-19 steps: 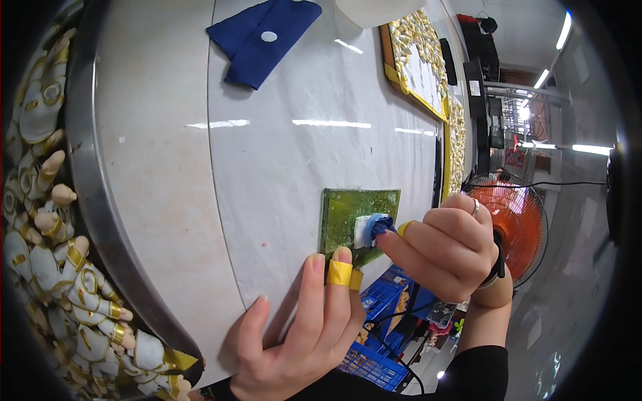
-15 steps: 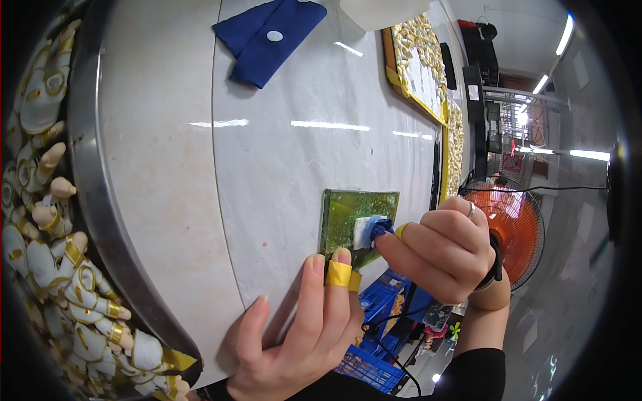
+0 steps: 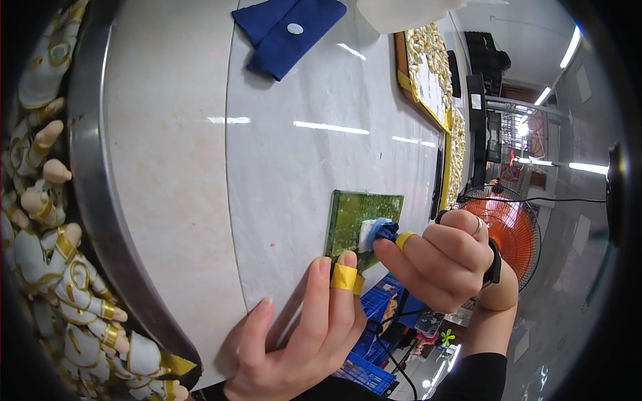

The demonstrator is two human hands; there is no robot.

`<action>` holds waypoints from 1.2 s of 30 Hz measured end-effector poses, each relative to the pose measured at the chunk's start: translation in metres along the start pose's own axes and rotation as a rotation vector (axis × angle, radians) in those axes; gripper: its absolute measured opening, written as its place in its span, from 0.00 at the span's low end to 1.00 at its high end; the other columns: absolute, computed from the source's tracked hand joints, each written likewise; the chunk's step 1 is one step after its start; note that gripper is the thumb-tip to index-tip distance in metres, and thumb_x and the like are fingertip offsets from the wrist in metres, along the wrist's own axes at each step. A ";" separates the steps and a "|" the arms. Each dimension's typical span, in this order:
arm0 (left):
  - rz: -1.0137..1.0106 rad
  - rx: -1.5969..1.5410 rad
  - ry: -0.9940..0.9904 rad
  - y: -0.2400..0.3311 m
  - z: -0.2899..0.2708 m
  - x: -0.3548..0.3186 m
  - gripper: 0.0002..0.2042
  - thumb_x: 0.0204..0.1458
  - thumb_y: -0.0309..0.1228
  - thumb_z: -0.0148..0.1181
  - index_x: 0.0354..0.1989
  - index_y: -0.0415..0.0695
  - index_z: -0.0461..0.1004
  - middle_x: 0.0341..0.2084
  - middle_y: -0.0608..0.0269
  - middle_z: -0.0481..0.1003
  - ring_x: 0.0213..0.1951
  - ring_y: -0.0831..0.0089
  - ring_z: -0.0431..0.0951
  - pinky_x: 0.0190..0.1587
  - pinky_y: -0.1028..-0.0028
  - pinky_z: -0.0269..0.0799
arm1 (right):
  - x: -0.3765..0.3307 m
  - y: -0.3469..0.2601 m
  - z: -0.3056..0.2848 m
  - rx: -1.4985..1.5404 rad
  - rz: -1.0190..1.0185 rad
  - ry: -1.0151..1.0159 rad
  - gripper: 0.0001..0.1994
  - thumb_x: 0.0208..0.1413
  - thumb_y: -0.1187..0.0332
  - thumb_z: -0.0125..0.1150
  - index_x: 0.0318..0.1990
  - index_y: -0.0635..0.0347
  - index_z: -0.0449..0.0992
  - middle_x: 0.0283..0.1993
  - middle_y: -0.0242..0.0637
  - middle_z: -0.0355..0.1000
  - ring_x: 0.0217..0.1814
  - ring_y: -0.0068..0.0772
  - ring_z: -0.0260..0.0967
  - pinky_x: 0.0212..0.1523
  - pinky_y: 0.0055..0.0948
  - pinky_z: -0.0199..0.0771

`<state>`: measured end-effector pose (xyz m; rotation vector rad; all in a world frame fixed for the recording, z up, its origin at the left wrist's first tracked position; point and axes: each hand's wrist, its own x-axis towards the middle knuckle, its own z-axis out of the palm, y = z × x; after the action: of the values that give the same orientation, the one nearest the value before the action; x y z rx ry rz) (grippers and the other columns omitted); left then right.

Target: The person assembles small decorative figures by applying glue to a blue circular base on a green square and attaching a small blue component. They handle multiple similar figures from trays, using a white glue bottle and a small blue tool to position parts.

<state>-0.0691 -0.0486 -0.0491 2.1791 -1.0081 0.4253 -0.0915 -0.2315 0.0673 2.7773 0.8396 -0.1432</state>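
The green square tile (image 3: pixel 361 224) lies flat on the pale marble desk (image 3: pixel 301 167), near the desk's edge and directly ahead of both hands. The left hand (image 3: pixel 301 334) rests palm-down on the desk with its fingers spread and extended; it grips nothing. Its middle finger, wrapped in a band of yellow tape (image 3: pixel 346 279), touches the near edge of the tile and presses it against the desk. The right hand (image 3: pixel 445 257) is closed in a pinch, with thumb and forefinger clamped on a small blue-and-white piece (image 3: pixel 378 232). This piece sits over the near right corner of the tile, in contact with its surface. The right forefinger also carries yellow tape near the tip, and a dark strap circles the right wrist. The two hands are close together, the left just below the tile and the right just beside it. Well beyond the hands, at the far side of the desk, lies a folded blue cloth (image 3: pixel 287 30). Left of the left hand, a metal-rimmed tray (image 3: pixel 100 220) holds white-and-gold figurines (image 3: pixel 47 267). Right of the right hand, beyond the desk edge, stands an orange fan (image 3: pixel 518 234).
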 end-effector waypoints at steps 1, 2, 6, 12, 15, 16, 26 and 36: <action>0.009 0.002 -0.034 -0.001 -0.005 0.002 0.05 0.59 0.38 0.53 0.32 0.62 0.75 0.45 0.83 0.77 0.56 0.83 0.75 0.55 0.58 0.59 | 0.000 0.001 0.000 -0.003 -0.007 0.000 0.18 0.29 0.74 0.66 0.36 0.57 0.84 0.34 0.28 0.67 0.37 0.28 0.61 0.27 0.26 0.61; 0.019 0.007 -0.029 -0.002 -0.005 0.002 0.05 0.59 0.39 0.53 0.32 0.62 0.75 0.45 0.84 0.77 0.56 0.84 0.75 0.55 0.57 0.59 | 0.000 0.001 0.000 0.005 -0.005 -0.006 0.18 0.29 0.74 0.67 0.36 0.57 0.84 0.34 0.28 0.67 0.37 0.28 0.61 0.27 0.26 0.61; 0.047 0.040 0.039 -0.004 0.003 0.001 0.05 0.59 0.39 0.53 0.32 0.63 0.75 0.44 0.85 0.77 0.56 0.84 0.74 0.56 0.57 0.59 | 0.001 -0.001 0.002 0.003 0.008 -0.002 0.15 0.33 0.75 0.69 0.36 0.59 0.83 0.33 0.29 0.66 0.37 0.29 0.61 0.26 0.26 0.61; 0.005 0.026 0.018 0.002 0.006 -0.003 0.05 0.59 0.39 0.54 0.32 0.64 0.76 0.45 0.85 0.77 0.56 0.85 0.74 0.56 0.58 0.58 | -0.002 -0.009 0.018 -0.007 0.142 0.177 0.12 0.33 0.75 0.65 0.31 0.64 0.81 0.29 0.31 0.68 0.30 0.27 0.64 0.23 0.21 0.62; 0.002 0.012 -0.111 0.001 -0.009 0.002 0.05 0.58 0.40 0.54 0.33 0.64 0.76 0.46 0.86 0.76 0.57 0.86 0.73 0.56 0.58 0.58 | -0.002 -0.012 0.018 0.023 0.222 0.194 0.14 0.32 0.74 0.66 0.32 0.64 0.81 0.29 0.31 0.68 0.30 0.28 0.63 0.23 0.22 0.64; 0.008 0.028 -0.087 0.000 -0.007 0.003 0.04 0.58 0.40 0.54 0.34 0.65 0.76 0.46 0.86 0.76 0.57 0.86 0.73 0.56 0.58 0.58 | -0.002 -0.014 0.018 0.039 0.249 0.196 0.14 0.32 0.74 0.66 0.33 0.64 0.82 0.30 0.31 0.68 0.30 0.28 0.63 0.23 0.22 0.64; 0.008 0.077 -0.011 -0.001 0.003 -0.004 0.05 0.58 0.42 0.54 0.40 0.66 0.75 0.48 0.88 0.75 0.57 0.87 0.72 0.56 0.59 0.57 | -0.006 -0.012 0.005 0.332 0.354 0.162 0.16 0.37 0.76 0.71 0.38 0.63 0.80 0.31 0.33 0.72 0.28 0.29 0.68 0.25 0.26 0.68; -0.011 0.050 -0.085 0.002 -0.005 -0.001 0.05 0.59 0.42 0.53 0.39 0.65 0.75 0.47 0.88 0.75 0.57 0.88 0.73 0.56 0.60 0.58 | 0.016 -0.032 -0.001 0.405 0.722 0.060 0.11 0.39 0.82 0.70 0.33 0.64 0.78 0.27 0.35 0.72 0.25 0.33 0.67 0.24 0.27 0.68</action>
<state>-0.0709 -0.0457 -0.0452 2.2628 -1.0409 0.3587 -0.0957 -0.1973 0.0593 3.2705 -0.2520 -0.1066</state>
